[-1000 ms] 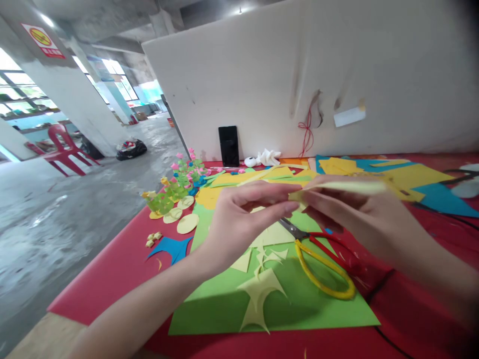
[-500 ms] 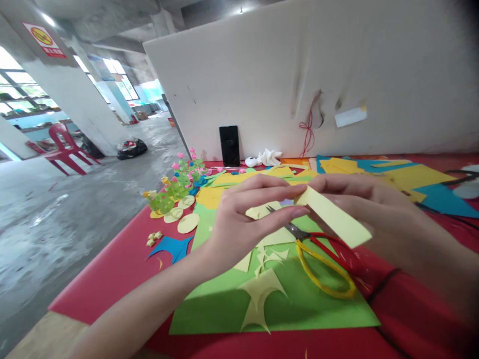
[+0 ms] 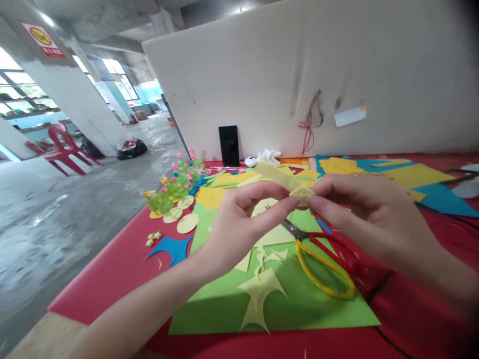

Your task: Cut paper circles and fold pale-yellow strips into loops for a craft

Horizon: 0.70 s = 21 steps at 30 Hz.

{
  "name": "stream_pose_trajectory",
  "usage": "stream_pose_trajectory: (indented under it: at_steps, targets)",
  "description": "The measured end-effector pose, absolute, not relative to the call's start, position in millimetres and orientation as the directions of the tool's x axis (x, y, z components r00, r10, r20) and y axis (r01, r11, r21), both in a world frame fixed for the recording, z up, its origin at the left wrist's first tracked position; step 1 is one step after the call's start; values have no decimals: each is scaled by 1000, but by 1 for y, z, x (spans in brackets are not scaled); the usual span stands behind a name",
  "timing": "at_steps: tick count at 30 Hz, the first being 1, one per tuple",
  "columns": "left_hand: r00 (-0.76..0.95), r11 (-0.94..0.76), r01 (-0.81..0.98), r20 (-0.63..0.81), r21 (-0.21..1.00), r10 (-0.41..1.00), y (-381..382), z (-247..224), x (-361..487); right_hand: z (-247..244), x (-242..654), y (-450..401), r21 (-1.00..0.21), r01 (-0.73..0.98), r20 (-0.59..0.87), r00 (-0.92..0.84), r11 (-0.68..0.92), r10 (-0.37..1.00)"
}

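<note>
Between my two hands is a pale yellow paper strip [image 3: 275,175], folded into a small flat knot at its near end. My left hand [image 3: 249,219] pinches the folded end between thumb and fingers from the left. From the right, my right hand [image 3: 359,214] grips the same fold with thumb and forefinger. The strip's loose length points up and to the left, away from me. Below the hands, scissors [image 3: 299,233] with one red and one yellow handle lie on a green paper sheet [image 3: 209,304]. Pale yellow paper scraps [image 3: 258,299] lie on that sheet too.
Paper flowers [image 3: 187,172], pale yellow discs [image 3: 188,223] and a blue scrap [image 3: 174,249] are at the left on the red tabletop [image 3: 112,279]. A black phone [image 3: 229,145] leans on the white board [image 3: 262,85]. Yellow paper [image 3: 419,180] lies at the back right.
The strip's loose end has swung from pointing right and toward me to pointing up and left. Both hands now pinch the fold, and the right fingers have shifted onto it.
</note>
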<state>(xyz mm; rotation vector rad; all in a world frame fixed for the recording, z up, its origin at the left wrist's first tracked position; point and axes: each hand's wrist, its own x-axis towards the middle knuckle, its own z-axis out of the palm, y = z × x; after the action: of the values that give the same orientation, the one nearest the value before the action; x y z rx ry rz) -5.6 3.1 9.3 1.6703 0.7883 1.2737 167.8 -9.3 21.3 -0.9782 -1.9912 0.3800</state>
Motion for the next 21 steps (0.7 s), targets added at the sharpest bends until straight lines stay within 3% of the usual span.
stream_pose_trajectory:
  at_steps: [4, 11, 16, 21]
  targets:
    - [301, -353, -86, 362, 932, 882, 3, 10, -5, 21, 170, -9, -637, 450, 537, -324, 626, 779]
    - [319, -350, -173, 388, 921, 865, 8, 7, -5, 19, 172, -6, -897, 186, 313, -372, 400, 874]
    - [261, -492, -94, 499, 865, 826, 5, 7, -8, 15, 172, -6, -971, -14, 222, -403, 237, 888]
    - [232, -748, 50, 721, 661, 653, 2, 8, -10, 15, 171, -6, -986, -62, 168, -417, 156, 893]
